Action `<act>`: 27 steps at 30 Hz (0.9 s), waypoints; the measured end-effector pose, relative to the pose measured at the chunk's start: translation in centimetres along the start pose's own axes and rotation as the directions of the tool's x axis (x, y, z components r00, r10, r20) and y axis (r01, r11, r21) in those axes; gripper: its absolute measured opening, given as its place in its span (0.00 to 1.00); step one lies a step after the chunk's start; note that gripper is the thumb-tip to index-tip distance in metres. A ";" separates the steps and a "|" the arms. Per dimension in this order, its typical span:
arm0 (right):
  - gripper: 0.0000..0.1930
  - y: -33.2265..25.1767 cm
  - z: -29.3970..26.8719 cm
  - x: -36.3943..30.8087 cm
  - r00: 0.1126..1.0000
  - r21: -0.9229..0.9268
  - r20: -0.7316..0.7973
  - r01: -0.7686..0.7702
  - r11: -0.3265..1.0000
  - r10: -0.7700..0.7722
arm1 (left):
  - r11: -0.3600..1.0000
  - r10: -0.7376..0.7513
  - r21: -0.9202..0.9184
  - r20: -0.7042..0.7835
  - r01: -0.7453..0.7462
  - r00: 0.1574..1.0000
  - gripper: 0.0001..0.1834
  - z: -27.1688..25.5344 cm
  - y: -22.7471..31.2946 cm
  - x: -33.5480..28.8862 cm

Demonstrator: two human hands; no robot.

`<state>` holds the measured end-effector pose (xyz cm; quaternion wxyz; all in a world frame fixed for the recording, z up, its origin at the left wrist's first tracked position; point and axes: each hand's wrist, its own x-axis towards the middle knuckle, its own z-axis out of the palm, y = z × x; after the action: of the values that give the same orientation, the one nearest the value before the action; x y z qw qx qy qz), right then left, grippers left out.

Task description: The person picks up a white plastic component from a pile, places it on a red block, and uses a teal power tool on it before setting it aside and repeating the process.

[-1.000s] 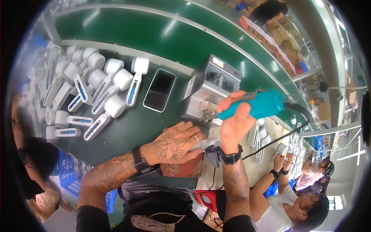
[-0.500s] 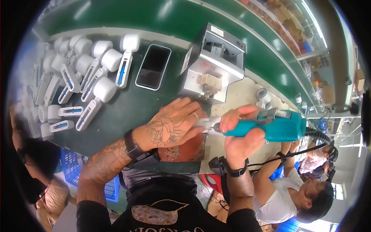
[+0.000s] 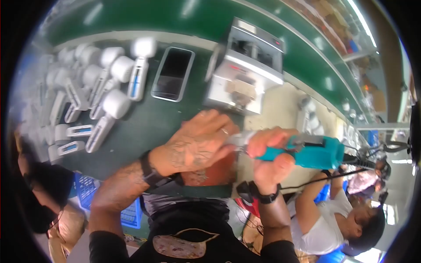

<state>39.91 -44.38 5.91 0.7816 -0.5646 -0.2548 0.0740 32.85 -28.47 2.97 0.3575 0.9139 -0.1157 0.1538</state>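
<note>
currently gripping a teal power tool (image 3: 318, 153) with the right hand (image 3: 272, 151), wrapped around its forward end, with the thumb on the near side and the nose pointing left. closed with the left hand (image 3: 193, 142) over a white piece (image 3: 240, 139), mostly covered by the fingers and too blurred to make out fully. holding that piece between both hands, just in front of the tool, above the table (image 3: 131, 127); cannot tell of any contact between tool and piece. wearing black bands on both wrists. trailing a black cable from the tool's rear toward the right. can see a reddish pad (image 3: 215, 171) below the left hand, at the near edge of the table. facing a silver boxy machine (image 3: 245, 70) just beyond both hands. left of it, seeing a pale-rimmed phone (image 3: 173, 72) lying flat. farther left, seeing a crowded heap of white round-headed gadgets (image 3: 116, 104), some with a blue strip along the handle. noticing a blue basket (image 3: 131, 215) below the table's near edge. farthest out, catching sight of a co-worker (image 3: 324, 228) in a white top at right.
</note>
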 end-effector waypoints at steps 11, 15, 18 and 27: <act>0.31 0.7 -6.7 -0.2 0.969 0.007 -0.222 0.108 0.994 -0.104 | 0.969 0.237 0.112 -0.193 -0.219 0.952 0.19 2.2 -0.8 -1.9; 0.22 -6.3 -1.9 2.2 0.789 -0.011 -0.511 0.390 0.921 -0.340 | 0.923 0.293 0.316 -0.203 -0.220 0.934 0.16 4.2 1.0 -1.9; 0.19 -3.8 -6.3 4.1 0.725 -0.782 -0.341 0.135 0.609 -0.599 | 0.918 0.239 0.368 -0.222 -0.146 0.945 0.18 3.3 1.5 -3.6; 0.20 2.5 -12.0 2.9 0.735 -0.771 -0.447 -0.028 0.636 -0.510 | 0.490 -0.789 -0.844 -0.322 0.220 0.523 0.22 -11.2 3.4 -13.0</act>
<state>48.58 -52.44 1.75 0.5256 -0.7767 -0.0634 -0.3413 17.51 -21.83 8.16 0.7263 0.5562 0.2759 0.2950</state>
